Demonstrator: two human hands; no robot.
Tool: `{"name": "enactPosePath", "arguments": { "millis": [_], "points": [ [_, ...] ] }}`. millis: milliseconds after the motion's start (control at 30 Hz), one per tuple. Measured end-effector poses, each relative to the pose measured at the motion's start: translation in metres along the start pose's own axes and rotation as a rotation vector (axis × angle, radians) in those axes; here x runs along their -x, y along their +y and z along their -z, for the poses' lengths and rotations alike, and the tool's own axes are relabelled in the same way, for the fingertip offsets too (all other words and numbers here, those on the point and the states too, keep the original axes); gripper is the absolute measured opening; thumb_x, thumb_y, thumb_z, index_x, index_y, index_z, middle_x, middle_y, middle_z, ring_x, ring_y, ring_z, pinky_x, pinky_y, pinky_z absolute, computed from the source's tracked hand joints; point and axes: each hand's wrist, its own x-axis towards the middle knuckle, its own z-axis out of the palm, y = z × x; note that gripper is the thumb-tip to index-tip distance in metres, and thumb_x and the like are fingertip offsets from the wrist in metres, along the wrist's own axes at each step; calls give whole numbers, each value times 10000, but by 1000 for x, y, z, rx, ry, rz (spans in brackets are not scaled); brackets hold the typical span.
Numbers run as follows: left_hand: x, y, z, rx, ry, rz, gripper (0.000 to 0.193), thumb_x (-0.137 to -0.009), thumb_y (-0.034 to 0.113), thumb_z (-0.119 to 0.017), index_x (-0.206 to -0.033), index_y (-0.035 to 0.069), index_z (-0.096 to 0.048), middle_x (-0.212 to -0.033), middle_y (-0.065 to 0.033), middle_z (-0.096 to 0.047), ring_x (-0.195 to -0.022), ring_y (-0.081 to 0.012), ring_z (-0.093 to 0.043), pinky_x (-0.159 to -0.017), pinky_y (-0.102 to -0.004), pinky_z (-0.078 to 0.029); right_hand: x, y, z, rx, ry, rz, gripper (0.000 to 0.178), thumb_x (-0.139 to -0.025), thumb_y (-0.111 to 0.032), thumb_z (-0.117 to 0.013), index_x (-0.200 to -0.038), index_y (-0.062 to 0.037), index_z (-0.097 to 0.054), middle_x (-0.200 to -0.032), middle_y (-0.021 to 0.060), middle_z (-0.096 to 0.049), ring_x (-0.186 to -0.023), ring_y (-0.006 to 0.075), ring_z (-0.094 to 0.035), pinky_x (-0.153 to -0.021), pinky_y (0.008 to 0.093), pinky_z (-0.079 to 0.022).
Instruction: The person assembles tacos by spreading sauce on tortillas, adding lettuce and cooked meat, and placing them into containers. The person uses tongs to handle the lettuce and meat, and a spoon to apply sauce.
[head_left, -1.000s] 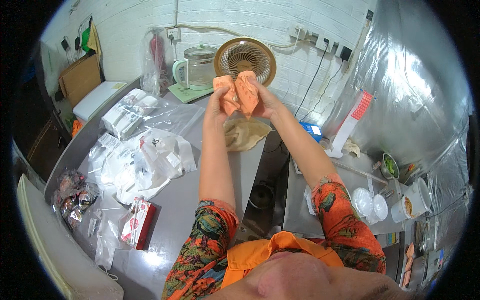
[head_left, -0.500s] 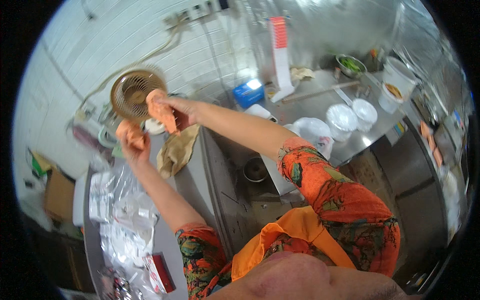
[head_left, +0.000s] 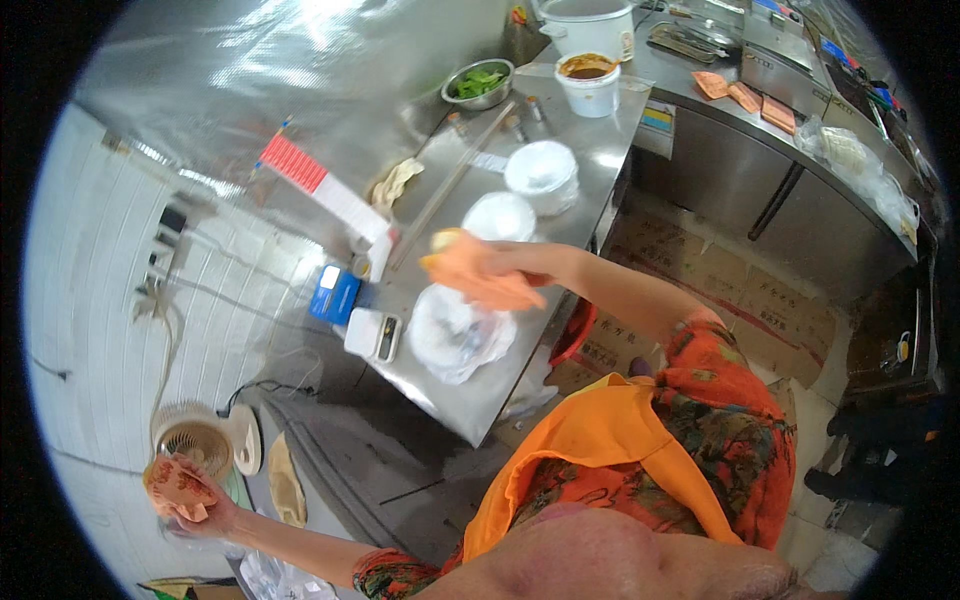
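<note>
I stand at a stainless steel counter with my arms spread wide, each hand closed around an orange rubber glove. My right hand reaches out over the near end of the counter, fingers pinched shut on 1 limp orange glove that hangs just above a crumpled clear plastic bag. Far off to the left and low in the view, my left hand is clenched around the 2nd orange glove, bunched up right in front of a small round fan. A tan cloth lies just right of that fan. On the counter beyond my right hand sit 2 white lidded containers, a white tub of brown sauce, a metal bowl of green vegetables and a large white pot at the far edge. A blue box and a small white device rest at the counter's left corner, beside a long red-and-white package leaning on the foil-covered wall. Flattened cardboard covers the floor to the right, in front of a second steel counter. My orange apron and flowered sleeves fill the near foreground.
</note>
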Motion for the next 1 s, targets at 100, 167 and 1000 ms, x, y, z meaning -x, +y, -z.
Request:
{"name": "enactPosePath", "arguments": {
  "millis": [100, 167, 1000],
  "points": [
    [47, -93, -83, 220, -101, 119, 781, -805, 212, -731, -1441, -34, -351, -1484, -249, -364, -1404, -429, -306, -1177, -602, -268, 96, 3, 84, -97, 88, 50, 802, -877, -470, -697, -1482, -80, -345, -1329, 108, -537, -1141, 206, -592, -981, 349, -500],
    [85, -155, -140, 311, -116, 153, 793, -758, 207, -755, -1418, -29, -384, -1457, -241, -382, -1386, -453, -301, -1180, -609, -249, 151, 9, 118, -149, 267, 81, 814, -871, -460, -708, -1482, -69, -338, -1324, 110, -541, -1139, 215, -596, -984, 357, -499],
    [191, -699, -349, 696, 99, 675, 874, -741, 405, -802, -1460, 88, -419, -1496, -179, -395, -1355, -414, -360, -1000, -479, -434, 309, -155, 472, 104, 1259, 136, 844, -851, -442, -719, -1477, -29, -330, -1198, 128, -570, -1061, 196, -597, -847, 308, -515]
  ]
}}
